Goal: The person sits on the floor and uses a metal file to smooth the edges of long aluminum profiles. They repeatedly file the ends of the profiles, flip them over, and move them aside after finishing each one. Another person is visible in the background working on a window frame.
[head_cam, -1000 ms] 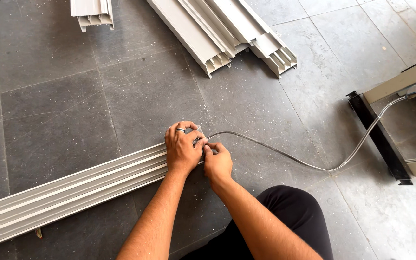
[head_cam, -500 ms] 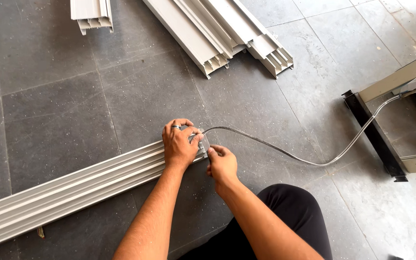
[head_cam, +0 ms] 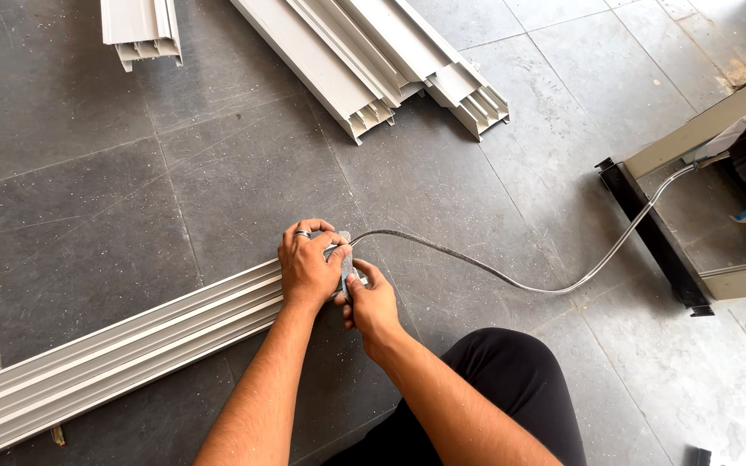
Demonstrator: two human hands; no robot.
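- A long pale profile [head_cam: 123, 354] lies on the floor [head_cam: 71, 198], its long axis running from lower left to its right end.
- Left hand [head_cam: 308, 266] clamps that end.
- Right hand [head_cam: 371, 300], just beside, pinches a grey strip [head_cam: 511, 280] trailing right.

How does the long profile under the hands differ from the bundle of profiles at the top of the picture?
The long profile lies alone, while the bundle is several pieces side by side. The left hand rests on the profile's end; nobody touches the bundle. The profile runs toward the lower left, the bundle toward the upper left. Both are pale, ribbed and lie on the floor.
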